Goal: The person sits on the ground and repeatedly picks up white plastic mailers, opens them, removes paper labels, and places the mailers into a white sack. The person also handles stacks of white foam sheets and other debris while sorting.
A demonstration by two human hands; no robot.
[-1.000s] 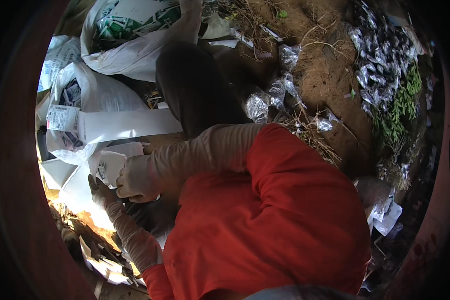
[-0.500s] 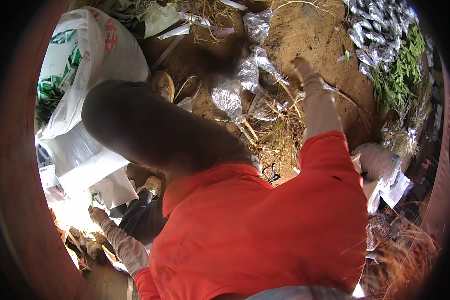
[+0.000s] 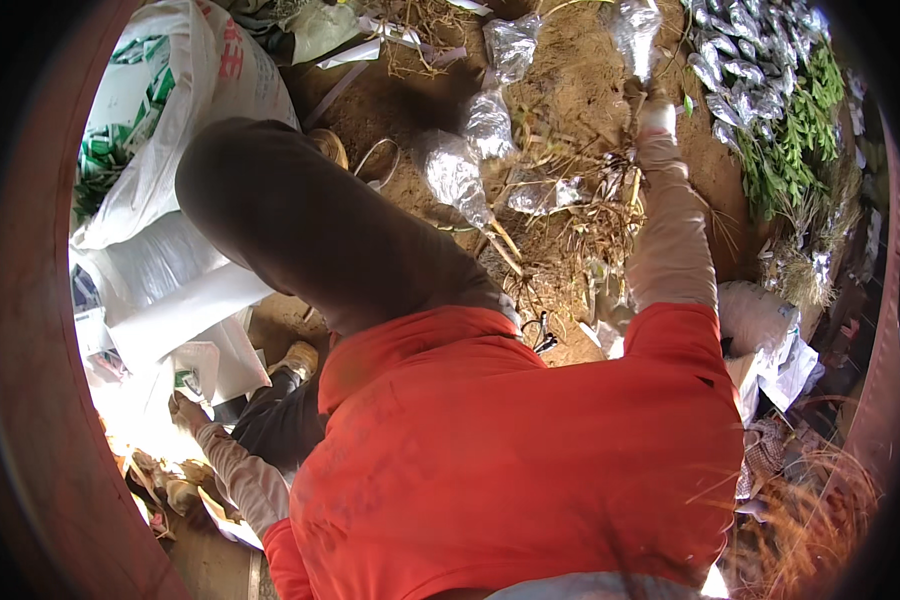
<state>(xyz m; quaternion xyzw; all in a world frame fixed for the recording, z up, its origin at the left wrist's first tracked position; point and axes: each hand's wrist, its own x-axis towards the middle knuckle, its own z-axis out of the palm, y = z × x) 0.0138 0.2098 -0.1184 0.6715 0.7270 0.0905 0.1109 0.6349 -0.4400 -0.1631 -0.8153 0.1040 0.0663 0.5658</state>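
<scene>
My right hand (image 3: 652, 108) is stretched far forward, closed round the lower end of a plastic-wrapped plant bundle (image 3: 635, 35). The clear wrap points away from me, and thin brown stems or roots show below the fist. On the soil to its left lie more plastic-wrapped bundles, one (image 3: 455, 175) with bare stems toward me, another (image 3: 489, 125) just beyond it. Far left, my left hand (image 3: 185, 410) is by white sheets or bags (image 3: 185, 335) in strong glare; its fingers are too washed out to read.
A large white woven sack (image 3: 235, 85) with green-and-white packets stands at left. Many silver-wrapped bundles with green leaves (image 3: 760, 60) lie at far right. Dry twigs (image 3: 560, 210) litter the brown soil (image 3: 590, 70). My raised knee (image 3: 240, 190) crosses the middle left. Pale bags (image 3: 770, 335) lie at right.
My right hand has moved forward and slightly right, and a wrapped bundle now extends beyond it. One wrapped piece is gone from the middle pile. My left hand has barely shifted.
</scene>
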